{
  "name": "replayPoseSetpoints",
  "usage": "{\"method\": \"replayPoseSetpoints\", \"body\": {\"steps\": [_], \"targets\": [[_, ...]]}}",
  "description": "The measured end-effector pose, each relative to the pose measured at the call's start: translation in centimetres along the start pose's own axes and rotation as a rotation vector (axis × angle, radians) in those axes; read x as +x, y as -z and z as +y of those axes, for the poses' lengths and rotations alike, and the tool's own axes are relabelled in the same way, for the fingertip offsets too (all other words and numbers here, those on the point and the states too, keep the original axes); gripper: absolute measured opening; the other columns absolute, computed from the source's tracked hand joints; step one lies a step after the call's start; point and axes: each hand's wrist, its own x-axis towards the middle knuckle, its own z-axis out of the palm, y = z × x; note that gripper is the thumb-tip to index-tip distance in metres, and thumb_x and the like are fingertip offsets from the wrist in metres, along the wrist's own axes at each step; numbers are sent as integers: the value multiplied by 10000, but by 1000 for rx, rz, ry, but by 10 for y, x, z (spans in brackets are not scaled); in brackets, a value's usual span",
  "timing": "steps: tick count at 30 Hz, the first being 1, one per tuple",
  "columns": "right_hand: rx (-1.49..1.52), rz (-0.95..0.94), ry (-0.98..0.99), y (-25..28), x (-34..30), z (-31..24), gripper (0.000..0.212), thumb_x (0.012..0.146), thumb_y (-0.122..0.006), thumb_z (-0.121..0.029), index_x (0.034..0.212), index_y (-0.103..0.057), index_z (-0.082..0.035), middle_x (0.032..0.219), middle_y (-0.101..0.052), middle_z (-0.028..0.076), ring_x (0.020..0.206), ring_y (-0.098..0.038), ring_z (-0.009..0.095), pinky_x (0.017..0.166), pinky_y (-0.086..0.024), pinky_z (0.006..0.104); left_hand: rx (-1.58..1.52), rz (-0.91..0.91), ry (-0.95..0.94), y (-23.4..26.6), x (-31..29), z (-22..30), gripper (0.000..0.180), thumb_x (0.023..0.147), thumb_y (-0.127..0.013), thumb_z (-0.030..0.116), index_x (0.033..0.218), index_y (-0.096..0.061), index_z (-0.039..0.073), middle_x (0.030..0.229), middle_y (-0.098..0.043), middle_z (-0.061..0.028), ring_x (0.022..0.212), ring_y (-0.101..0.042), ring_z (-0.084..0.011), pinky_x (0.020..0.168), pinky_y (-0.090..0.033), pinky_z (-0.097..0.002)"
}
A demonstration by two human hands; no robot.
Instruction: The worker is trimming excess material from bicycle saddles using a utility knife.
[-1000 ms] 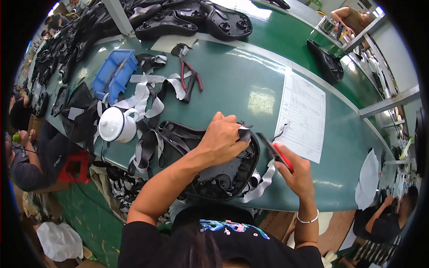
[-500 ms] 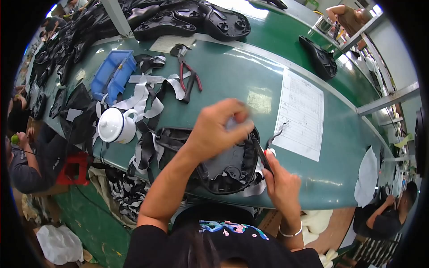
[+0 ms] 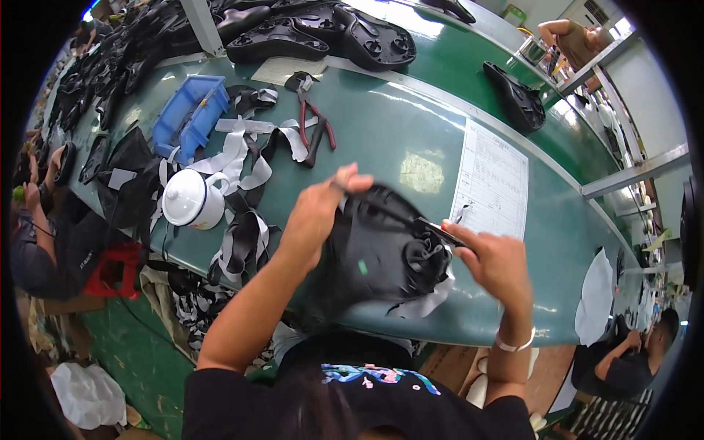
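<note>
My left hand [image 3: 317, 213] grips the upper left edge of a black moulded part with fabric cover [image 3: 381, 257], lifted and tilted above the near edge of the green table [image 3: 381, 125]. My right hand [image 3: 493, 258] holds a thin dark tool [image 3: 438, 232] whose tip lies against the part's right side. A grey-white strip [image 3: 429, 301] hangs from under the part.
A white lidded mug [image 3: 192, 198] stands left among grey and black strips [image 3: 242, 158]. Red-handled pliers [image 3: 317, 126], a blue bin [image 3: 189, 117], a printed sheet [image 3: 493, 180] and black moulded shells [image 3: 323, 33] lie farther back. Other people work at both sides.
The black part has been raised off the table and turned up toward me. Both hands moved with it, the right one now higher at its right edge.
</note>
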Motion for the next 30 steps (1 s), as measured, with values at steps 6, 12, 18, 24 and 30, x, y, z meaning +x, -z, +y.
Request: {"method": "replayPoseSetpoints", "body": {"steps": [6, 12, 18, 24, 30], "targets": [[-124, -76, 307, 18, 17, -13, 438, 834, -625, -251, 1264, -567, -309, 613, -537, 38, 578, -540, 229, 568, -394, 349, -53, -285, -357, 33, -39, 14, 676, 1030, -202, 406, 657, -618, 25, 676, -563, -65, 753, -533, -175, 781, -422, -317], [-172, -49, 14, -2, -74, -36, 514, 803, -673, -249, 1297, -534, -219, 554, -501, 61, 432, -491, 249, 423, -352, 374, -781, -318, -591, 79, -14, 64, 603, 1014, -245, 420, 550, -448, 92, 582, -468, -7, 660, -462, -104, 635, -382, -303], [60, -59, -71, -2, -68, -20, 442, 802, -663, -215, 1237, -586, -194, 615, -575, 81, 504, -553, 272, 461, -383, 370, 1424, -702, -674, 2, 23, 5, 163, 828, -600, 155, 902, -608, 10, 1042, -611, -119, 907, -579, -204, 803, -471, -359], [38, -115, -71, -14, -80, -15, 463, 809, -667, -174, 1260, -563, -142, 787, -663, 115, 579, -611, 292, 543, -469, 352, 352, -863, -108, -64, 32, 8, 252, 955, -491, 260, 855, -582, 48, 713, -623, -33, 603, -526, -85, 510, -400, -243], [663, 63, -452, -53, -135, -65, 529, 882, -623, -191, 1363, -421, -107, 693, -628, 90, 531, -602, 186, 506, -469, 326, -528, -151, -131, -70, 21, 58, 276, 982, -435, 254, 751, -431, 103, 582, -330, 40, 526, -344, -65, 453, -261, -222]]}}
